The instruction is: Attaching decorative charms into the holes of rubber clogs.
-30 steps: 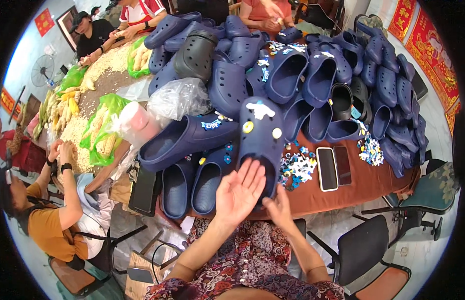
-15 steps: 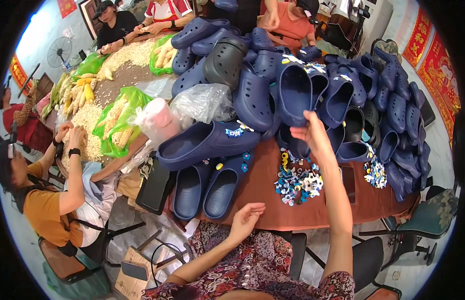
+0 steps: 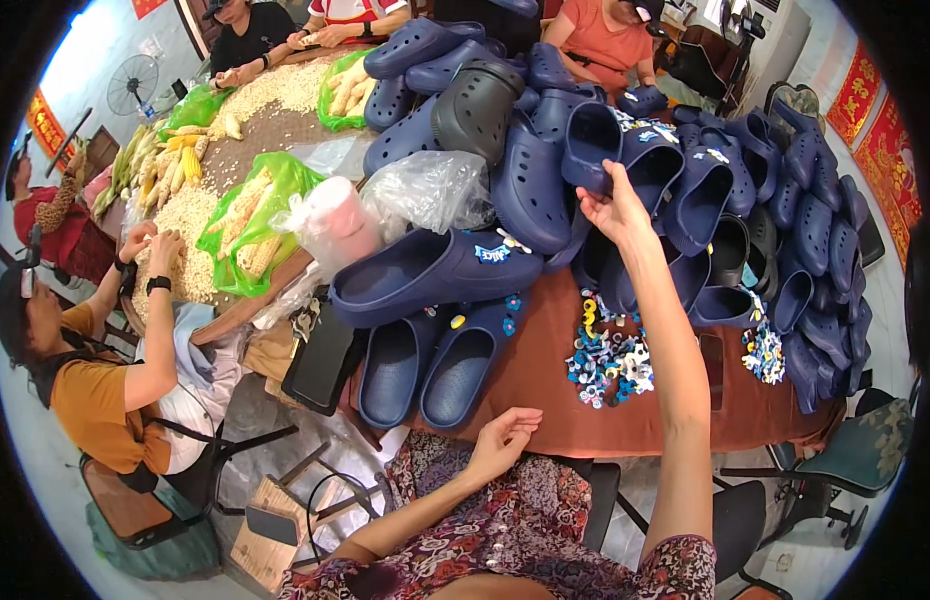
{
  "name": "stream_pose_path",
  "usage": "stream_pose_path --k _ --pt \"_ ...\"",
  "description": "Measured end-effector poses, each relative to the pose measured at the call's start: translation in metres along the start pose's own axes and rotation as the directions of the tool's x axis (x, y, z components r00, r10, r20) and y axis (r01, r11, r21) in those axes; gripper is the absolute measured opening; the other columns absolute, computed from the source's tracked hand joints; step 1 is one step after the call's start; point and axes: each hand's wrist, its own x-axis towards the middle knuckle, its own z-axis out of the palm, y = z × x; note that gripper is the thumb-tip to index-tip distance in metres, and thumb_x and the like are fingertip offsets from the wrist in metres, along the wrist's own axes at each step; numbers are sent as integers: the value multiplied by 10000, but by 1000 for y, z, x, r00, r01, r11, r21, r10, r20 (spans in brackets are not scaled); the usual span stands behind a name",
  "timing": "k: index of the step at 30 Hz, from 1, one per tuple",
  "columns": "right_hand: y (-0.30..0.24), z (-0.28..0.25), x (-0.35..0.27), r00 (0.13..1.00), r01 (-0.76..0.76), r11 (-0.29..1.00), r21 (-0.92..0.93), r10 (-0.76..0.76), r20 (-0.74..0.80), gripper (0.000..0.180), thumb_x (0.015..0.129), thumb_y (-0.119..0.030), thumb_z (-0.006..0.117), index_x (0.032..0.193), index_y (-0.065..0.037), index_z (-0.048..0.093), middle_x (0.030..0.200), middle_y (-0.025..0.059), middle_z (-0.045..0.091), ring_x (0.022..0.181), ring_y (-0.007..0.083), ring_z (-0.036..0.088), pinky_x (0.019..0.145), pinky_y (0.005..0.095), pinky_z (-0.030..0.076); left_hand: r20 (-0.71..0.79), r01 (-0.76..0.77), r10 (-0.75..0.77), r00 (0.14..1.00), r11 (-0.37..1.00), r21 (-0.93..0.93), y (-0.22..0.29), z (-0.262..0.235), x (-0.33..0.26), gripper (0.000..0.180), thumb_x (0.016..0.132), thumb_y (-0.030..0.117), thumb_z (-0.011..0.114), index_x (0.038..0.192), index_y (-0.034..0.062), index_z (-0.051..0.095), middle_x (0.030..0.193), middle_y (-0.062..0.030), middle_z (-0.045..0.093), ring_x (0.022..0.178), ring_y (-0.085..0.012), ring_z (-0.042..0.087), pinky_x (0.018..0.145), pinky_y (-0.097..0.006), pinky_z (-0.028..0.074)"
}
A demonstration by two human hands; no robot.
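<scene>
Up goes the right hand [image 3: 613,205], now gripping a navy clog [image 3: 591,146] atop the pile mid-table; left hand [image 3: 505,440] hangs loosely open, empty, at the table's [image 3: 545,375] near edge.

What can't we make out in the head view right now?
- Right hand: its fingertips are hidden behind the navy clog it grasps, so the grip cannot be read fully.
- Clog pile: lower shoes are buried by upper ones, so no count is possible.
- Small charms: too tiny to tell shapes apart.
- Left hand: open by the table edge; whether it touches is unclear.
- Frame rim: fisheye bending and the black border cut off the room.
</scene>
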Motion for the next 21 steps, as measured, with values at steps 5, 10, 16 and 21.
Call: stream_pose_path --k 5,10,16,21 --pt "-2 2 22 997 -1 964 264 21 -71 390 868 -284 687 1087 -17 506 932 171 526 857 275 574 717 356 532 0 -16 16 1000 999 35 -4 0 3 282 914 -7 479 1187 -20 549 1108 -96 611 1050 -146 582 894 -248 459" --pt "12 -6 33 996 83 924 372 -64 -64 339 880 -168 667 1092 36 500 989 187 526 908 295 575 848 395 528 -2 -14 14 1000 999 34 -3 0 3 275 917 6 478 1180 -32 551 1109 -96 610 1037 -146 589 888 -252 465" --pt "65 -20 -34 992 62 954 -293 -92 -91 400 829 -315 700 1101 -54 566 1036 66 543 979 192 514 848 363 457 -24 -25 26 999 999 36 -5 -3 0 280 914 0 478 1182 -35 550 1103 -101 609 1005 -140 599 863 -248 478" --pt "89 -25 -32 970 -231 972 39 233 -64 362 789 -300 758 1024 -90 578 912 55 511 872 188 477 817 351 448 -3 -6 6 1000 1000 30 -10 -6 4 274 924 -4 467 1187 -40 536 1100 -94 600 991 -138 596 887 -258 471"
